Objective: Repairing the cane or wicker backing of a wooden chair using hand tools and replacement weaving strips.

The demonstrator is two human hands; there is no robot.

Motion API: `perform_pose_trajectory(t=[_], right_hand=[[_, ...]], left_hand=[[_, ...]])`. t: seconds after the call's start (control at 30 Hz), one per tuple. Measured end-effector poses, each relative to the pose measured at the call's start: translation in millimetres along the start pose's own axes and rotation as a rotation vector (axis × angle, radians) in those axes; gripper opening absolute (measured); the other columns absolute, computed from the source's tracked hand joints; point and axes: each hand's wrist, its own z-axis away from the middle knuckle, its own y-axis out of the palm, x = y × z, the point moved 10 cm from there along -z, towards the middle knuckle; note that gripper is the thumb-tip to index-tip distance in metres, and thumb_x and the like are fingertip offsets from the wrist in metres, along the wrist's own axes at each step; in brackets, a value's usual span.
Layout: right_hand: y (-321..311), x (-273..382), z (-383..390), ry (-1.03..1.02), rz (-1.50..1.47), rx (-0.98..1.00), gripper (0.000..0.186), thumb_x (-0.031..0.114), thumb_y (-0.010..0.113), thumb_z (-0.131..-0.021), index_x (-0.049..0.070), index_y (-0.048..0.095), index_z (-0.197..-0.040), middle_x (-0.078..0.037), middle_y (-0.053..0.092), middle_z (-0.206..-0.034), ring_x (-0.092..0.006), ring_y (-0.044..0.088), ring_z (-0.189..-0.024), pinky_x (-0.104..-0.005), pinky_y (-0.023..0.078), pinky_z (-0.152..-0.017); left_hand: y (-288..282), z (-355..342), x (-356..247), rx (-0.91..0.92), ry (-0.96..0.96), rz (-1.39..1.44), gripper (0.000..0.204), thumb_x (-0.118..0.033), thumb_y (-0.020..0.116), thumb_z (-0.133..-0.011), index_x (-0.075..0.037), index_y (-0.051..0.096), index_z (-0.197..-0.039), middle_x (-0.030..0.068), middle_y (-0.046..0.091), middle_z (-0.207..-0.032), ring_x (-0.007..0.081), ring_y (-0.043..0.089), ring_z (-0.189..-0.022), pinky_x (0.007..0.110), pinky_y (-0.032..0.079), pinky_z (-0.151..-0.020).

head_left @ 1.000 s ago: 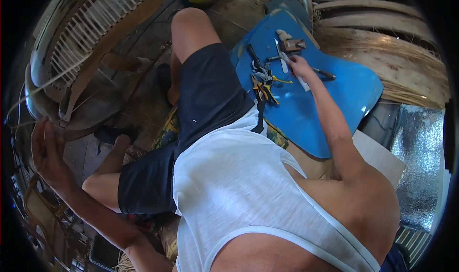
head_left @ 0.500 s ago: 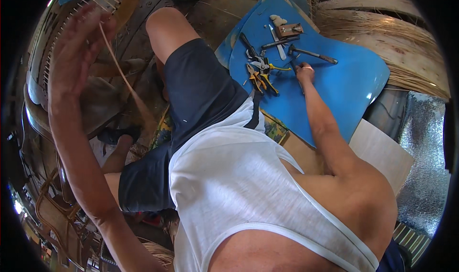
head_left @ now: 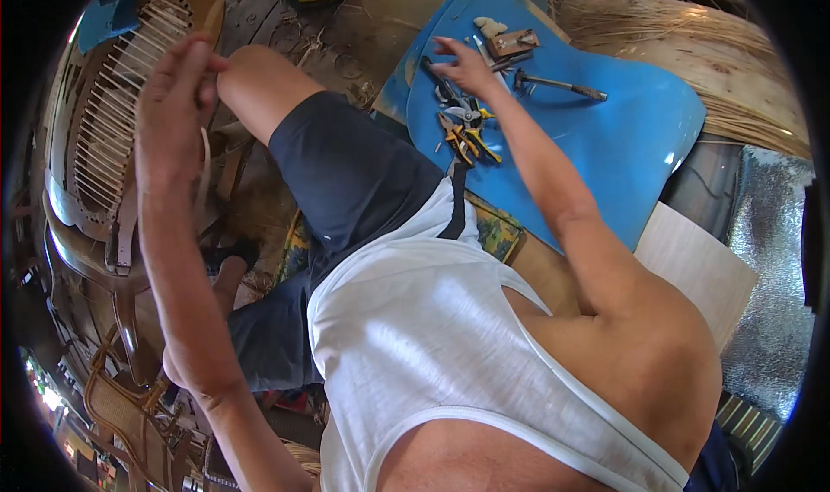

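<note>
Hammer right of pliers

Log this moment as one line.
Left grip: in front of strung frame, hold unclear | Right grip: open above blue surface | On surface: hammer, pliers, wooden block

Blue board, yellow-handled shears, white tank top, camouflage cloth

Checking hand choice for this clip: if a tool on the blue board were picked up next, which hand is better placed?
Probably the right hand: it's over the board, near the pliers. The left hand is away on the chair side.
</note>
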Motion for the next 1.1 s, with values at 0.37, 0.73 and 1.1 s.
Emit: perform_pose_trajectory(t=[0.37,0.73,1.1], right_hand=[[61,246,66,0.119,-1.06,0.481,0.034,0.034,0.055,-0.105,0.002,0.066,-0.105,0.001,0.056,-0.071,-0.007,0.046,-0.062,-0.0215,0.035,-0.055],[10,275,-31,-0.191,-0.746,0.293,0.03,0.029,0.056,-0.105,0.001,0.066,-0.1,-0.001,0.058,-0.069,-0.0062,0.043,-0.057,-0.0212,0.038,-0.055],[-41,32,-55,0.323,0.045,0.209,0.038,0.041,0.065,-0.096,0.003,0.07,-0.102,-0.007,0.073,-0.085,-0.0118,0.065,-0.07,-0.0288,0.052,-0.063]], left_hand=[[120,79,51,0.321,-0.26,0.113,0.029,-0.023,0.057,-0.104,0.003,0.059,-0.115,0.0077,0.069,-0.079,0.0042,0.048,-0.052,0.019,0.036,-0.048],[59,112,91,0.241,-0.371,0.043,0.022,-0.019,0.054,-0.106,0.0,0.063,-0.113,0.0067,0.07,-0.09,0.0039,0.054,-0.064,0.02,0.044,-0.057],[56,68,57,0.152,-0.213,0.354,0.026,-0.023,0.055,-0.106,-0.004,0.062,-0.122,0.0048,0.067,-0.081,-0.0007,0.04,-0.051,0.014,0.028,-0.047]])
